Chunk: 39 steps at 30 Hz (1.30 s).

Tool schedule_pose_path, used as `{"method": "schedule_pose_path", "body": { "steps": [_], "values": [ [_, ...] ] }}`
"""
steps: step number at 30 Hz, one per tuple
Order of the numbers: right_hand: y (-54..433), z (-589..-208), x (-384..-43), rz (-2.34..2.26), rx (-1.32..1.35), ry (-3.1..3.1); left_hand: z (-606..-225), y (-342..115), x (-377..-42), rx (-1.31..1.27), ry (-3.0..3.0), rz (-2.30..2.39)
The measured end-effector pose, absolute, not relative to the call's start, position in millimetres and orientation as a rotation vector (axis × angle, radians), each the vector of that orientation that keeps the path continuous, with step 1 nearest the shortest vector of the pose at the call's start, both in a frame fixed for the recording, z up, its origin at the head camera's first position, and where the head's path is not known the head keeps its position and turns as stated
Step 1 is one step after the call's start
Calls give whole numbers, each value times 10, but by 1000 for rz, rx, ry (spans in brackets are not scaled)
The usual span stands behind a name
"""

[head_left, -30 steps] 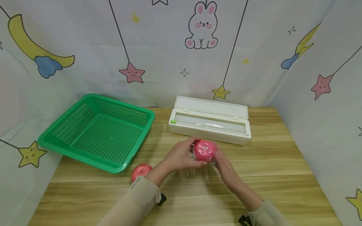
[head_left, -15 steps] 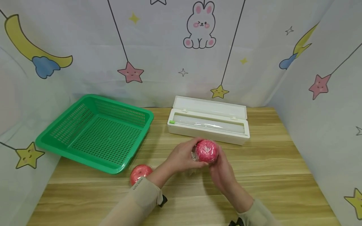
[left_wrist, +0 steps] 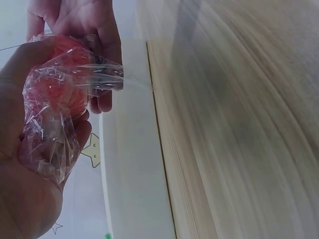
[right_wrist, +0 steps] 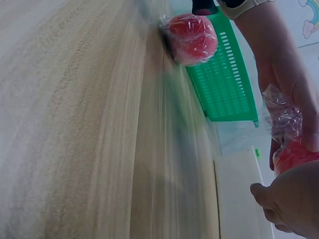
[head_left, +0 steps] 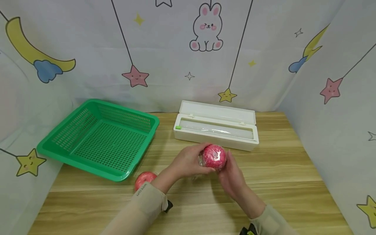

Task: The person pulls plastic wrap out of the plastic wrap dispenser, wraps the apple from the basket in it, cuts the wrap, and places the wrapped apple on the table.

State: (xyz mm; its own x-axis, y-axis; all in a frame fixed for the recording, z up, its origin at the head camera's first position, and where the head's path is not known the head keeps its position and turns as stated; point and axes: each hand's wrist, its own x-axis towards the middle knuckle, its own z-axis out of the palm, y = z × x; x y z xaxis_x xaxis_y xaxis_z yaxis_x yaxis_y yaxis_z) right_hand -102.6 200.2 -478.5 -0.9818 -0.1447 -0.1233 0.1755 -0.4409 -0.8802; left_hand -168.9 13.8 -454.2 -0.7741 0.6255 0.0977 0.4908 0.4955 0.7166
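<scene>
A red apple (head_left: 214, 156) in clear plastic wrap is held up over the table, just in front of the white box. My left hand (head_left: 188, 161) grips it from the left, thumb in front and fingers behind. Against its right side my right hand (head_left: 232, 179) cups it. Bunched film (left_wrist: 47, 144) gathers at the apple in the left wrist view, and a loose tail of film (left_wrist: 107, 77) sticks out sideways. Near my left forearm a second wrapped apple (head_left: 145, 180) rests on the table, partly hidden by the sleeve.
A green plastic basket (head_left: 133, 168) with perforated sides stands at the left. Behind my hands is a white wrap dispenser box (head_left: 215, 142), its lid up and a film roll (head_left: 217, 128) inside. Patterned cloth (head_left: 164, 49) encloses the wooden table (head_left: 282, 182) at the back and sides.
The apple has turned in my hands: the dimpled end faced up, and now a smooth, shiny wrapped side does. My right hand has shifted slightly, its palm now turned more inward.
</scene>
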Motion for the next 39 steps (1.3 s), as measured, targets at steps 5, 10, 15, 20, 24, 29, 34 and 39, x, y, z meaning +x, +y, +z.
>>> {"method": "schedule_pose_path", "body": {
  "steps": [5,10,15,20,24,29,34,39],
  "values": [
    [1955,-4739,-1058,-2549,84,1469,-4535,140,-1695,997,2572,1119],
    [1959,-4706,-1059,-2514,71,1479,-4517,118,-1694,1035,2585,1100],
    [2125,-4725,-1054,-2329,-42,1657,-4485,75,-1707,1053,2601,1107],
    [2337,-4748,-1049,-2201,-104,1881,-4464,36,-1738,1097,2621,1108],
    [2427,-4749,-1079,-2128,-220,2022,-4465,14,-1755,1119,2634,1103],
    [2461,-4726,-1117,-2037,-246,2083,-4471,16,-1755,1121,2646,1073],
    [2489,-4723,-1145,-1995,-149,2060,-4478,31,-1742,1127,2660,1020],
    [2514,-4732,-1175,-2003,-127,1987,-4493,39,-1730,1126,2659,993]
  ]
}}
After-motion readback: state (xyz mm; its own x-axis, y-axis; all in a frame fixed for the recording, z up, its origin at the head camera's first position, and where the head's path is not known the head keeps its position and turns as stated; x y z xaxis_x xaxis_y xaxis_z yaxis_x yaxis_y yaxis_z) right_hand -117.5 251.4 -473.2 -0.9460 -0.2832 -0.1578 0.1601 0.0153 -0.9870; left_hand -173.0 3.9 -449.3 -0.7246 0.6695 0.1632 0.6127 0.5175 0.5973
